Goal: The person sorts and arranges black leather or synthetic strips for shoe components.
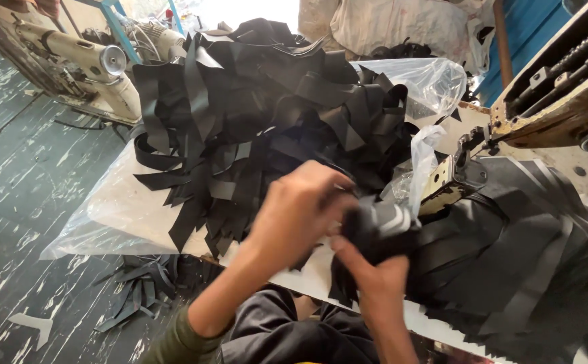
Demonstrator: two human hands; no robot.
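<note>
Two hands pinch one black strip bundle (375,229) at the front edge of the surface (129,205): left hand (301,212) closed over its top, right hand (375,280) gripping from below. Big strip pile (253,108) sits just behind, sewing machine (557,87) to the right.

Bright daylight glares from the top, hands slightly motion-blurred, edges bent by the wide lens.
</note>
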